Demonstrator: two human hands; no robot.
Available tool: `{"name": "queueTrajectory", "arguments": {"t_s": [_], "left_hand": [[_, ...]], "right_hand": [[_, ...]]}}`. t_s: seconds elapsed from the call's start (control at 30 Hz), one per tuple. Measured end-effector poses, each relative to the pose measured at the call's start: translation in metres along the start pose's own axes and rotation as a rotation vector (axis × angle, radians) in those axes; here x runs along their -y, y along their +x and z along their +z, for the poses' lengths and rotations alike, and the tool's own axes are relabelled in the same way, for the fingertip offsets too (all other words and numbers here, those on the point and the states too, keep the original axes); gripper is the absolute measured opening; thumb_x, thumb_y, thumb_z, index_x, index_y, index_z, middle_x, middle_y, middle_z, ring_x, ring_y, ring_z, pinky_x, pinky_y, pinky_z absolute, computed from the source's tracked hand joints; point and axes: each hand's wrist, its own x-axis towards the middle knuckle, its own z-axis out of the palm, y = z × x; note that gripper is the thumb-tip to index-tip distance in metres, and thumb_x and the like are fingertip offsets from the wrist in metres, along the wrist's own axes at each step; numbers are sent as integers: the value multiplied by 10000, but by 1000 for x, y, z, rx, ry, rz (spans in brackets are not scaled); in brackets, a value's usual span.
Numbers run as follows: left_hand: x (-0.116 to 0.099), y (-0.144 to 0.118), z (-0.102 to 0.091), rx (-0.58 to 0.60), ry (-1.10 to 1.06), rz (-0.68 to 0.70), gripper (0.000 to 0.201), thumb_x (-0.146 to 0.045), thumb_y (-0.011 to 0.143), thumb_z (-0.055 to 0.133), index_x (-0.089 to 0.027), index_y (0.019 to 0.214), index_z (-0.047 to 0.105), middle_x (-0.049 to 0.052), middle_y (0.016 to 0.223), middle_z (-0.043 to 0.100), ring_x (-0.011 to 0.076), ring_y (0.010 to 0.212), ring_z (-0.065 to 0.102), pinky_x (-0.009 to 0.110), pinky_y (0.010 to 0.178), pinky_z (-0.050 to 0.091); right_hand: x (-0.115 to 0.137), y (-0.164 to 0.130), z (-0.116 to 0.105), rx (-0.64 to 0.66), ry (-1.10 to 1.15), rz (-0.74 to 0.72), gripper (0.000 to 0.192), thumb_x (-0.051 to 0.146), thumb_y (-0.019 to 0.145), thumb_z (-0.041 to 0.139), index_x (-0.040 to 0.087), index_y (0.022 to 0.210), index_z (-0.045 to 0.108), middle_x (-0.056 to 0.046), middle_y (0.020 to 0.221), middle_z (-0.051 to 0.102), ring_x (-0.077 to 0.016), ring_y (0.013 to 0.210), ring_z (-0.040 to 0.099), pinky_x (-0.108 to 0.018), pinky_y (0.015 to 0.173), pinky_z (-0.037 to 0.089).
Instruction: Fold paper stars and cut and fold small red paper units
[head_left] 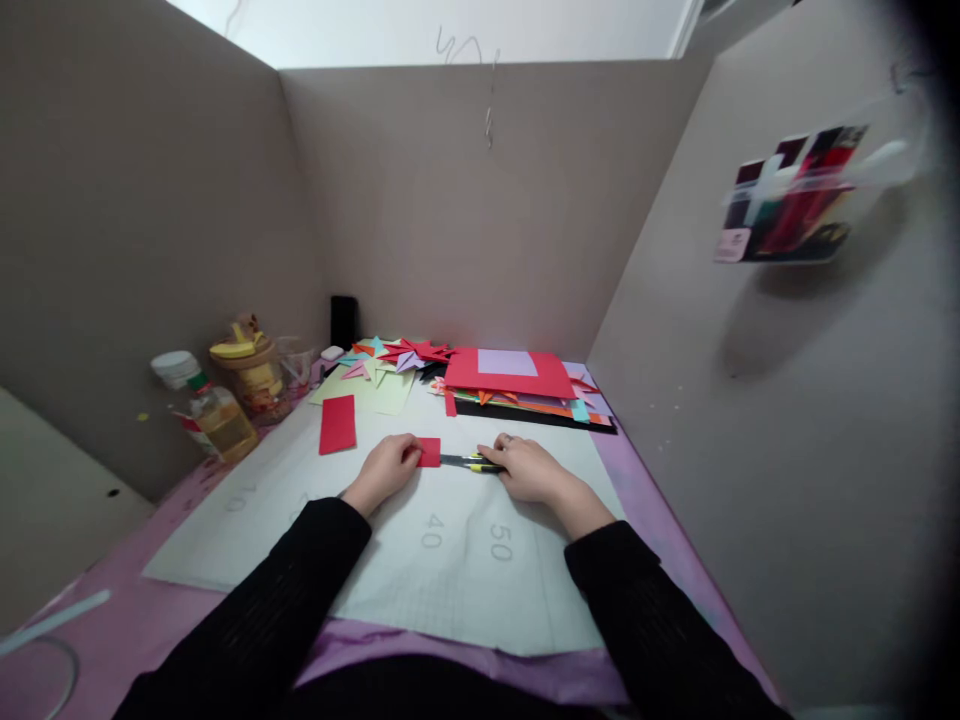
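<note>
A person in black sleeves (262,600) works at a pink-covered bench (142,620), both hands over the middle of a white sheet (465,600) printed with large numerals. The left hand (386,468) pinches the left end of a small red paper piece (430,453), which lies about midway between the bench's left and right edges. The right hand (525,468), well apart from the left, is closed around the yellow-and-black handle of a cutting tool (474,463), its grey blade pointing left and meeting the paper's right edge. Whether the tool is a knife or scissors cannot be told.

A larger red card (337,425) lies flat beyond the left hand, toward the bench's back left corner. Along the back edge sit folded paper stars (416,352) and, to their right, a stack of coloured paper topped by a red sheet (465,372) bearing a lilac rectangle (508,362). A bottle (225,425) and a yellow-lidded jar (262,385) stand beside the left edge.
</note>
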Motion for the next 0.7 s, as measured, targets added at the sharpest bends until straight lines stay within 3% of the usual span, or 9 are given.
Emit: {"name": "queueTrajectory", "arguments": {"t_s": [0.27,0.5,0.7], "left_hand": [[8,2,4,-23,50,52,140,-200,791,527,-187,825,662,67,857,643,219,853,570,322,786,432],[20,7,-10,145,7,342,343,-91,840,423,-212,956,721,73,960,648,183,926,572,289,855,428],[10,-1,-15,127,63,299,247,-200,857,469,-200,911,710,58,881,642,166,797,591,258,750,440]], "right_hand": [[4,-3,0,22,-24,15,560,124,821,442,319,1345,462,-92,1132,536,-229,972,533,-317,811,333],[7,-9,-2,12,-11,18,555,133,836,457,322,1358,444,-95,1114,532,-217,954,527,-308,810,326],[6,-14,-1,-24,20,15,528,145,851,466,321,1349,457,-80,1109,540,-205,968,518,-308,831,309]]}}
